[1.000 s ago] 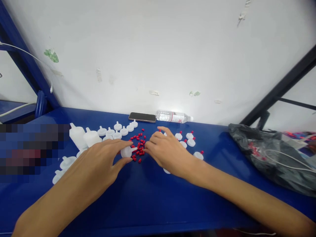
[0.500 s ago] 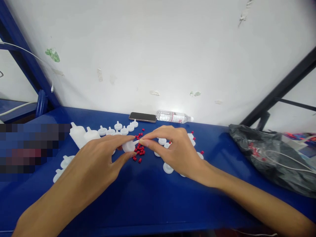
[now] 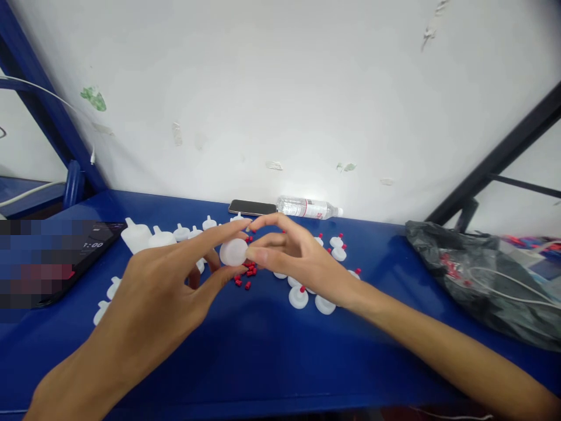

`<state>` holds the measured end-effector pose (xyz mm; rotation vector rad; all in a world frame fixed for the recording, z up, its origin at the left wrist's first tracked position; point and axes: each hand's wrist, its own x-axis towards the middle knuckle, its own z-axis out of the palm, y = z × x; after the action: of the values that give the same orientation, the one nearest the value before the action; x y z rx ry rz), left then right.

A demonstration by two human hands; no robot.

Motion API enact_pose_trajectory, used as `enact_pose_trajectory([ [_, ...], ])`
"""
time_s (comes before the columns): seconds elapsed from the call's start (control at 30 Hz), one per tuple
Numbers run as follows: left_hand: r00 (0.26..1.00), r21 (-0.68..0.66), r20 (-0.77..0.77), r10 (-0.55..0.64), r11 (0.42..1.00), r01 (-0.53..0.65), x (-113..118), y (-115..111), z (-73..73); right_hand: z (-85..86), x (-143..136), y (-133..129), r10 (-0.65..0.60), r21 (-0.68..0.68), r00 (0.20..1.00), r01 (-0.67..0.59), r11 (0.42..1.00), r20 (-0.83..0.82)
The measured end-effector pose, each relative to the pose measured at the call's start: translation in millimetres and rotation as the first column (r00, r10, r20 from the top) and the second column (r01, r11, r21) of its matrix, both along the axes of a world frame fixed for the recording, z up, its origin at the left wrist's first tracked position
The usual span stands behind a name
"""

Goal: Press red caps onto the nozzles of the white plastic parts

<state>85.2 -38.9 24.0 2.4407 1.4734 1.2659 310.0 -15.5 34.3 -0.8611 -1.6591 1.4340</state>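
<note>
The left hand [image 3: 164,283] holds one white cap [image 3: 233,252] above the blue table [image 3: 272,368] — thumb and forefinger are closed on its rim, with the other fingers bent behind; the round face of the cap looks toward the viewer, and its nozzle is hidden. The right hand [image 3: 304,254] is half curled, its thumb tip at the right edge of this same cap; whether its fingers pinch a red piece, I cannot tell.

Loose red pieces [image 3: 249,270] lie below and behind the held cap; to the left stand white caps with bare nozzles [image 3: 209,223], to the right lie caps with red tips [image 3: 298,298]. So the step in hand is, I judge, the fitting of a red tip on the nozzle; the next move calls for a firm left pinch and a straight push by the right fingers — tilting could spoil the fit.
</note>
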Motion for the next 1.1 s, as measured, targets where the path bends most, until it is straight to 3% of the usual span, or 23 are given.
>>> enact_pose_trajectory([
  [0.07,0.999,0.011,0.024,-0.029,1.000,0.029,2,-3,-0.8,1.5,-1,-2,0.082,-0.054,0.996,-0.083,0.995,-0.035],
  [0.2,0.995,0.024,0.061,-0.077,0.997,0.075,8,-6,-9.9,-4.7,-3,0,0.180,0.006,0.973,-0.181,0.983,-0.147],
  [0.37,0.995,0.074,0.074,-0.061,0.996,0.056,14,-8,-19.1,-13.1,-3,5,0.167,-0.038,0.969,-0.177,0.983,-0.184],
  [0.5,0.999,0.079,0.030,-0.044,0.996,0.042,15,-7,-16.2,-8.3,-2,3,0.134,-0.010,0.983,-0.136,0.991,-0.125],
  [0.57,0.999,0.060,-0.025,-0.024,0.998,0.025,15,-4,-13.9,-5.4,-2,0,0.085,0.067,0.996,-0.086,0.994,0.008],
  [0.63,0.997,0.043,-0.074,0.004,0.999,-0.001,15,0,-13.0,-4.9,-2,-3,-0.028,0.242,0.980,-0.020,0.970,0.195],
  [0.77,0.993,-0.014,-0.106,0.042,0.999,-0.044,14,5,-15.6,-11.2,-3,-7,-0.302,0.607,0.874,0.010,0.794,0.381],
  [0.93,0.987,-0.124,-0.159,0.040,0.990,-0.060,11,9,-20.9,-16.3,-1,-8,-0.432,0.764,0.813,-0.025,0.644,0.391],
  [1.03,0.981,-0.229,-0.195,-0.004,0.973,-0.042,1,13,-18.7,-12.5,1,-8,-0.428,0.759,0.785,-0.081,0.647,0.448],
  [1.1,0.972,-0.266,-0.234,0.026,0.960,-0.090,-11,13,-14.6,-8.3,3,-5,-0.407,0.688,0.720,-0.134,0.713,0.562],
])
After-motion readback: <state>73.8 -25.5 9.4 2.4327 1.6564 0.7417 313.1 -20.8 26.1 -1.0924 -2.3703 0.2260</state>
